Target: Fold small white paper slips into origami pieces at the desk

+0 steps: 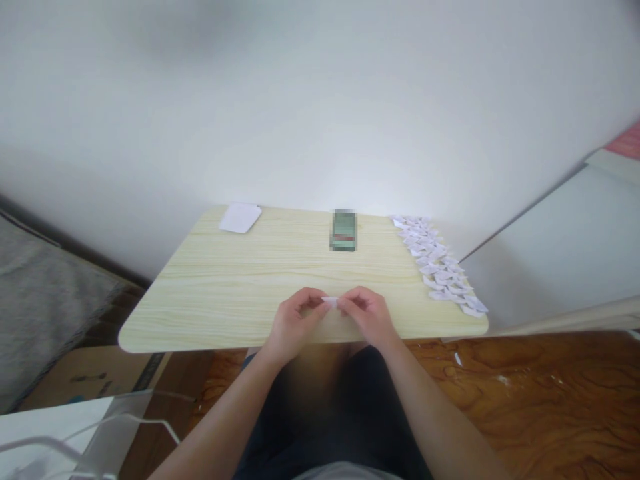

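Note:
Both hands meet near the front edge of the pale wood-grain table [220,287]. Between them is a small folded piece of white paper [331,301]. My left hand [299,321] pinches its left end between thumb and fingers. The right end is pinched by my right hand [369,315] in the same way. Fingertips cover parts of the paper, so its full shape is hidden. Along the table's right side lie many small folded white paper pieces [435,261] in overlapping rows. A stack of flat white paper sheets [241,218] rests at the back left corner.
A phone with a blurred greenish screen [345,231] lies at the table's back middle, close to the white wall [320,120]. At lower left are a cardboard box [95,373] and white cables [135,419]. Paper scraps [458,359] lie on the brown wooden floor [550,413].

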Demonstrator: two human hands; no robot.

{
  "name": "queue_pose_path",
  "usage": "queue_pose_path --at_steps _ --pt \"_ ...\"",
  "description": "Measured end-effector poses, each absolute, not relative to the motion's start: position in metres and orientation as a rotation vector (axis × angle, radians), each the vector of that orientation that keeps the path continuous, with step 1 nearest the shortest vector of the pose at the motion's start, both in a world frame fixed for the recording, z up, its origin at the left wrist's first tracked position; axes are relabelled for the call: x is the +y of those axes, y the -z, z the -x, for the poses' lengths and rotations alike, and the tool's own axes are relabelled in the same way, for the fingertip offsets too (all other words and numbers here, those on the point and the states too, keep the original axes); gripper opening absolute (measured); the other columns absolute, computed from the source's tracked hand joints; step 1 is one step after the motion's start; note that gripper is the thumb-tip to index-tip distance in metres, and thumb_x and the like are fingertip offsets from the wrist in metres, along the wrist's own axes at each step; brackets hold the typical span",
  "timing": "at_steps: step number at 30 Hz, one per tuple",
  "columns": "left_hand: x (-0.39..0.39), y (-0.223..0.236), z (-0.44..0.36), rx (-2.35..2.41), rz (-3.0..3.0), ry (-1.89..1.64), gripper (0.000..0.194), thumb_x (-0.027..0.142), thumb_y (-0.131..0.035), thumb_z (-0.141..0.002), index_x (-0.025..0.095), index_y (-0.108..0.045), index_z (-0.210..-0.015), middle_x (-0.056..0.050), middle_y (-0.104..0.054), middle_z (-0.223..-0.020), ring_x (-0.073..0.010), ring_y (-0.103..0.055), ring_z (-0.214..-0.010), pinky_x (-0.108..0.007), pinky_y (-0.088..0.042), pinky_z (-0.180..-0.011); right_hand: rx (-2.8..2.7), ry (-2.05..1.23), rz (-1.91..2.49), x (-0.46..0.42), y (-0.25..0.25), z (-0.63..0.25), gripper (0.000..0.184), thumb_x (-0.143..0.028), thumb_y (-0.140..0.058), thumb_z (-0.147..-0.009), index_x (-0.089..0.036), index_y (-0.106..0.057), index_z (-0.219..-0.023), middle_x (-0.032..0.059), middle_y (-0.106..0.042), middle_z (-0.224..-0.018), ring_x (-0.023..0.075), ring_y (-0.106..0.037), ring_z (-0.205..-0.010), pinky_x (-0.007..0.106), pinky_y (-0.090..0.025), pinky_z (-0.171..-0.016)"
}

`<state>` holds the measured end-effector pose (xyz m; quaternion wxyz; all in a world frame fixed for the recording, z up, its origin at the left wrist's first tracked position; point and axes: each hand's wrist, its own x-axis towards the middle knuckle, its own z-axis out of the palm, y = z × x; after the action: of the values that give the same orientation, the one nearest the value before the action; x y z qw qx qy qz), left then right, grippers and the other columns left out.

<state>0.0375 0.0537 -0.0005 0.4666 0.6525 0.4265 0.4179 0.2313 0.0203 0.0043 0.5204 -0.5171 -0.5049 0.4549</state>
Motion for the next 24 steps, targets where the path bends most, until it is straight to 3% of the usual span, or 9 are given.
queue_pose_path --at_steps 8,24 --pt "0.0534 -0.0001 -0.0422 1.025 -1.658 -1.041 0.015 0.032 -0.069 -0.092 0.021 -0.076 -0.1 -0.004 -0.076 -0.1 -0.019 -0.069 -0.091 -0.03 -0.053 -0.085 -1.17 -1.15 1.143 0.0214 -0.0021 -0.2313 0.019 -0.039 -0.078 -0.087 -0.022 -0.071 -0.091 0.0011 -0.076 -0.076 0.0168 -0.07 -0.071 0.032 -0.056 -0.073" --pt "0.0513 0.0087 -0.0419 1.046 -1.737 -1.055 0.016 0.022 -0.069 -0.089 0.022 -0.08 -0.101 -0.006 -0.08 -0.103 -0.0224 -0.074 -0.099 -0.036 -0.056 -0.094 -1.153 -1.153 1.166 0.0253 -0.0024 -0.2311 0.012 -0.028 -0.078 -0.081 -0.021 -0.073 -0.09 -0.001 -0.071 -0.073 0.0151 -0.065 -0.068 0.03 -0.051 -0.07"
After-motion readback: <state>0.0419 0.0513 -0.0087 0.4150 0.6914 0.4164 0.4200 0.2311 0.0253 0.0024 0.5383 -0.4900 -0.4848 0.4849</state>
